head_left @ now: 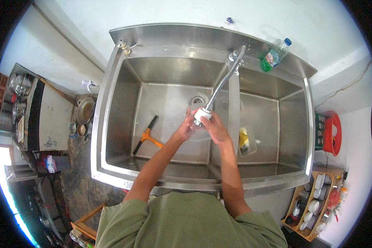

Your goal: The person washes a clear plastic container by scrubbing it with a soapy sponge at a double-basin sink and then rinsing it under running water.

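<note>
A white faucet spray head [202, 115] with a ribbed lower end hangs over the left basin of a stainless steel double sink [235, 130]. It sits at the end of a flexible metal faucet neck [223, 81]. My right hand [217, 128] grips the head from the right, its thumb across the front. Close against its left side is my left hand [186, 126], with some fingers raised and others hidden behind the head; whether it grips is unclear. A squeegee with an orange handle and black blade [146, 135] lies on the basin floor, left of my left forearm.
A clear plastic container [249, 148] with a yellow sponge-like item [243, 138] stands in the right basin. On the back ledge is a plastic bottle of green liquid [274, 57]. A drain [198, 100] lies beyond my hands. A wooden dish rack [311, 203] stands at lower right.
</note>
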`<state>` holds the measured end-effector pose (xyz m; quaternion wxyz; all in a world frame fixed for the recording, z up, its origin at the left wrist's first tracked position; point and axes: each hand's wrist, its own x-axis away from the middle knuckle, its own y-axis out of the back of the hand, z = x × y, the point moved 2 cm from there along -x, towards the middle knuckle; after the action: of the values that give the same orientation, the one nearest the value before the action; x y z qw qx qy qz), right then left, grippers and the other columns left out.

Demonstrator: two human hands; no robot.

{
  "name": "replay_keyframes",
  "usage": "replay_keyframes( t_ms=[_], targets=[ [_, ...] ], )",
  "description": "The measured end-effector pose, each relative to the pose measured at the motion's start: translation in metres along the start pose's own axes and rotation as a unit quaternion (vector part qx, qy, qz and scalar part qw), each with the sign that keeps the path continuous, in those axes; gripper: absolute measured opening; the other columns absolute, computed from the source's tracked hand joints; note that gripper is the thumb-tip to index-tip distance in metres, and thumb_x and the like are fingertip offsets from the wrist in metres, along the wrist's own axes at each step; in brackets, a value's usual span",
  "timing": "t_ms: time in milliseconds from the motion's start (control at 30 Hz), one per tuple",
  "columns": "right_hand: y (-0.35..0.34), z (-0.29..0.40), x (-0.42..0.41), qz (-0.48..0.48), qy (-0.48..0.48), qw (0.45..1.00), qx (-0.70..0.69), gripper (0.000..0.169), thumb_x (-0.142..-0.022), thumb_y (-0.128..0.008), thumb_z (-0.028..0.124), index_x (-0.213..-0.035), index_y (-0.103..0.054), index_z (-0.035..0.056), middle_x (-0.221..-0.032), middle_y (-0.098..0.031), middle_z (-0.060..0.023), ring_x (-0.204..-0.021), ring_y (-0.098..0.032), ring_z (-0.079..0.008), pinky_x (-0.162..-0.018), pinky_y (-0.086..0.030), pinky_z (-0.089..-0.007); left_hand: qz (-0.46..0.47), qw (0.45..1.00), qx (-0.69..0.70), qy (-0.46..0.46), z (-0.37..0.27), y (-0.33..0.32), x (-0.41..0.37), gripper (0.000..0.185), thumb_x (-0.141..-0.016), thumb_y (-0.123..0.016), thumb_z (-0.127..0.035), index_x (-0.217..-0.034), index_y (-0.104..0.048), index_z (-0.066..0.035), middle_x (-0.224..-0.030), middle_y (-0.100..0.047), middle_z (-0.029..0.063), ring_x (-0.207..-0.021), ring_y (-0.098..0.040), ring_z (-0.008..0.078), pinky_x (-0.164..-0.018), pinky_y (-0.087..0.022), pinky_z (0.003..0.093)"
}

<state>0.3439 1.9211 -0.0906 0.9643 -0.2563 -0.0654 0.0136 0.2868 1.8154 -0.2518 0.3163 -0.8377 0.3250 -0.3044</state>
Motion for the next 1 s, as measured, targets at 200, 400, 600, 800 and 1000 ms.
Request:
replay_keyframes(
  t_ms=[200,400,600,800,1000],
  targets=[
    [0.006,-0.018,-0.006,0.006,0.010,0.998,-0.060,0.026,-0.094,-0.063,0.028,-0.106,-0.058,0.0047,-0.094,-0.063,-0.0055,-0.086,-0.062,-0.0179,-0.079,-0.050,-0.0358,0.024,0.976,0.207,-0.061,0.042,0.035,-0.026,0.058,-0.091,-0.049,-0.049,-0.138,-0.045,-0.016,-0.127,-0.056,0.0064,-0.118,-0.054,0.0241,-0.104,-0.041,0.0421],
    [-0.009,-0.022,-0.010,0.010,0.009,0.996,-0.083,0.022,-0.091,-0.065,0.025,-0.096,-0.057,0.0058,-0.084,-0.059,-0.0050,-0.075,-0.060,-0.0166,-0.073,-0.048,-0.0340,0.143,0.911,0.336,-0.190,0.094,0.088,-0.050,0.057,-0.084,-0.052,-0.043,-0.133,-0.047,-0.013,-0.126,-0.055,0.0063,-0.120,-0.051,0.0230,-0.104,-0.040,0.0400],
    [-0.002,-0.021,-0.012,-0.016,0.011,1.000,-0.017,0.026,-0.088,-0.064,0.030,-0.094,-0.058,0.0060,-0.078,-0.064,-0.0073,-0.074,-0.061,-0.0169,-0.072,-0.049,-0.0325,0.020,0.966,0.099,-0.236,0.063,0.030,-0.040,0.049,-0.088,-0.057,-0.038,-0.127,-0.050,-0.011,-0.118,-0.057,0.0043,-0.116,-0.052,0.0204,-0.103,-0.040,0.0381],
    [0.013,-0.022,-0.011,-0.073,0.026,0.994,0.076,0.020,-0.089,-0.066,0.023,-0.094,-0.062,0.0040,-0.080,-0.066,-0.0055,-0.076,-0.062,-0.0135,-0.074,-0.048,-0.0293,0.037,0.964,0.013,-0.264,0.045,0.002,-0.025,0.065,-0.093,-0.048,-0.053,-0.138,-0.041,-0.006,-0.129,-0.053,0.0104,-0.122,-0.050,0.0270,-0.108,-0.037,0.0403],
    [0.017,-0.031,-0.013,-0.114,0.047,0.988,0.090,0.024,-0.090,-0.068,0.026,-0.098,-0.062,0.0042,-0.090,-0.066,-0.0036,-0.084,-0.062,-0.0122,-0.078,-0.048,-0.0291,0.215,0.896,0.353,-0.163,0.035,0.003,-0.028,0.073,-0.095,-0.035,-0.066,-0.137,-0.043,-0.006,-0.134,-0.052,0.0149,-0.120,-0.053,0.0296,-0.103,-0.043,0.0410]
  ],
)
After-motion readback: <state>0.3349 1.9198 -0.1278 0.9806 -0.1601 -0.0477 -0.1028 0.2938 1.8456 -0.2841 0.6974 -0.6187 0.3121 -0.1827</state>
